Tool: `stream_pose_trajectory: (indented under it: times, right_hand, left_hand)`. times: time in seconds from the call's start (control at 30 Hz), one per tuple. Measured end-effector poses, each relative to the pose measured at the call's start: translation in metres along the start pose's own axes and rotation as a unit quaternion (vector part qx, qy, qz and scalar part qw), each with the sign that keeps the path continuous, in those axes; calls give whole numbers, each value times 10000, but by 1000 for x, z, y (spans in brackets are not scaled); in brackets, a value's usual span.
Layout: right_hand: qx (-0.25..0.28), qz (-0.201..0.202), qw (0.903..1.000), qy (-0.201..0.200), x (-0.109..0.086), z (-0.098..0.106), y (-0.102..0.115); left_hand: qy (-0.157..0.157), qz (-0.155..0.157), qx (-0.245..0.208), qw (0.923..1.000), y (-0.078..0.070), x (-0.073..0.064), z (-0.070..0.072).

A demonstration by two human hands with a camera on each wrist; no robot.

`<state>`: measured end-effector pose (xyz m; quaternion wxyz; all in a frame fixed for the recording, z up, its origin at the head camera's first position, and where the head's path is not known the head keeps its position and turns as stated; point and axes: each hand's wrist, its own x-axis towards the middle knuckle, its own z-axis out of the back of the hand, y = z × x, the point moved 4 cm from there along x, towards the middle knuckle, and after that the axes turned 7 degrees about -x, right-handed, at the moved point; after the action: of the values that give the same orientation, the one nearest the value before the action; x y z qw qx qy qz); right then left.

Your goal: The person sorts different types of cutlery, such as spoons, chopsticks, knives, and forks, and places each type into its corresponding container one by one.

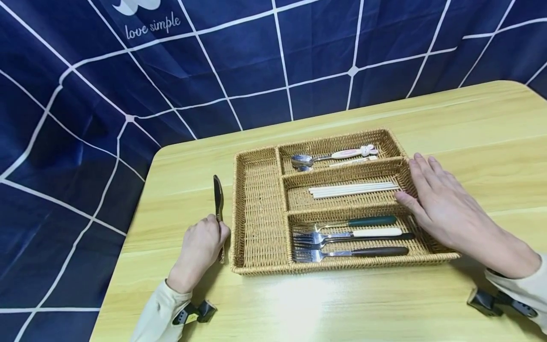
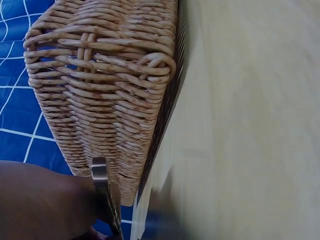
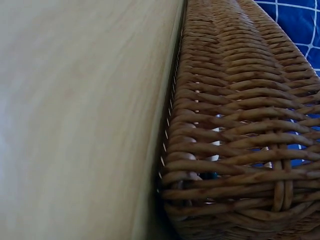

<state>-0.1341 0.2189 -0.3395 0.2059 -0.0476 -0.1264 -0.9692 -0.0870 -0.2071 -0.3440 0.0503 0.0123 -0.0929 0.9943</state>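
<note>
A table knife (image 1: pixel 218 194) with a dark blade is gripped in my left hand (image 1: pixel 200 248), just left of the wicker cutlery tray (image 1: pixel 259 223). Its blade points away toward the back of the table. In the left wrist view the knife's patterned handle (image 2: pixel 101 181) sticks out past the hand beside the tray's wall. My right hand (image 1: pixel 453 213) rests over the tray's right edge, fingers extended and thumb reaching over the rim. The right wrist view shows only the tray's woven side (image 3: pixel 240 100) and the tabletop; the hand is out of that view.
Spoons (image 1: pixel 303 160) lie in the tray's back compartment, white chopsticks (image 1: pixel 352 190) in the middle one, and several forks (image 1: pixel 316 255) in the front one. The long left compartment holds nothing visible. A dark blue curtain (image 1: pixel 239 57) with white lines hangs behind the wooden table (image 1: pixel 299 304).
</note>
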Motion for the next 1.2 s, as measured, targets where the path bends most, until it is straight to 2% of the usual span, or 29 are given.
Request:
stream_pose_trajectory:
  times: [0.1, 0.23, 0.4, 0.47, 0.87, 1.2]
  right_hand:
    - [-19, -60, 10000, 27, -1, 1, 0]
    - [-4, -119, 9999, 61, -1, 1, 0]
    - [45, -119, 9999, 57, -1, 1, 0]
    - [53, -116, 9999, 51, -1, 0, 0]
    - [-82, 45, 10000, 22, -1, 1, 1]
    - [-136, 208, 9997, -27, 0, 1, 2]
  left_hand:
    - [-278, -188, 253, 9991, -2, 0, 2]
    - [-492, -216, 309, 9981, -3, 0, 4]
    - [-991, -664, 468, 9918, -7, 1, 8]
    - [-1095, -741, 541, 9898, -8, 2, 10]
    - [-986, -521, 537, 9923, -5, 4, 14]
    - [-1064, -601, 620, 9906, -10, 3, 22]
